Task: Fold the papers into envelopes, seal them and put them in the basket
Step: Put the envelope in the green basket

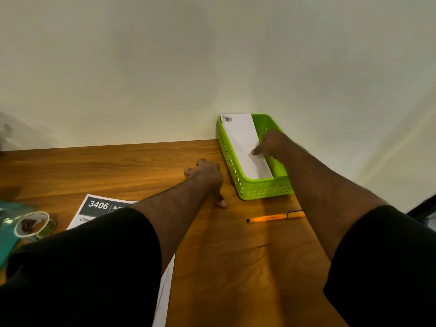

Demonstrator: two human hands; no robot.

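Two bare forearms stretch out over the brown wood-grain worktop (122, 168), black sleeves at the near edge of the view. The right hand (271, 143) is down inside the lime-green perforated plastic basket (264, 190), its thumb pressing on the long white folded-paper envelope (243, 142); whether the other fingers pinch the paper's edge I cannot tell, they are tucked behind the hand. That envelope lies lengthwise in the basket, leaning toward the left wall, its far end poking just above the rim, with a small purple sticker (227, 119) on the far corner. The basket sits at the back of the worktop against the pale wall. The left hand (205, 175) rests on the wood just left of the basket, fingers loosely curled, holding nothing. Near the basket's front, an orange pen with a dark tip (276, 217) lies flat. Over to the left, a white printed sheet marked 3406 (99, 208) is partly under the left arm, and a roll of clear tape (33, 225) sits beside a teal sheet (9, 232) at the edge.
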